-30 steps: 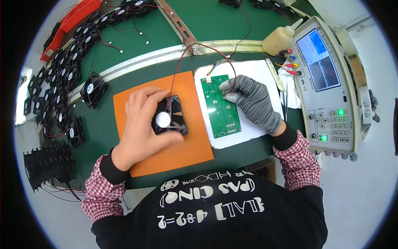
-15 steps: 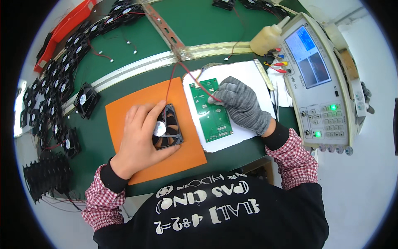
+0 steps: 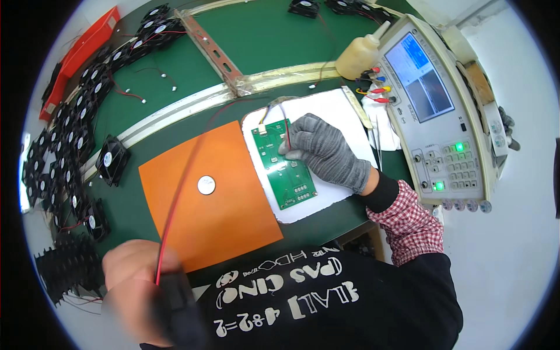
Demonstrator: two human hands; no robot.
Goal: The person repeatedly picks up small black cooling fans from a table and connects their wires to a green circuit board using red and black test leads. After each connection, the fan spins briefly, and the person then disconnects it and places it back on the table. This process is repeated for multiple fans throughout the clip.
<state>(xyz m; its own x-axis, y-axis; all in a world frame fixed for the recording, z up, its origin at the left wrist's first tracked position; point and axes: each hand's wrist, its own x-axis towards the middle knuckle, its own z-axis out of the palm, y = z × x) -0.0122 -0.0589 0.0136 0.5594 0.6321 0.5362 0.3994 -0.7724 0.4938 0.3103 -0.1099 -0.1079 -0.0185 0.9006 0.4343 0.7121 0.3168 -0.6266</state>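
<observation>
My left hand, bare and smeared by motion, is raised close to the camera at the lower left and grips a black cooling fan. From the fan a red-and-black cable loops up over the orange mat to my right hand. That hand wears a grey knitted glove and pinches the cable's end over a green circuit board; the glove hides the tip. A small white disc lies on the mat. The board rests on a white pad.
Rows of black fans and a red bin line the left side. A bench test instrument with a lit screen stands at right, beside a cream squeeze bottle, clip leads and tweezers. A slotted metal bar crosses the bench.
My left hand has lifted the fan off the orange mat, toward the lower left and the camera, baring the white disc. My right hand stays over the board, holding the cable.
</observation>
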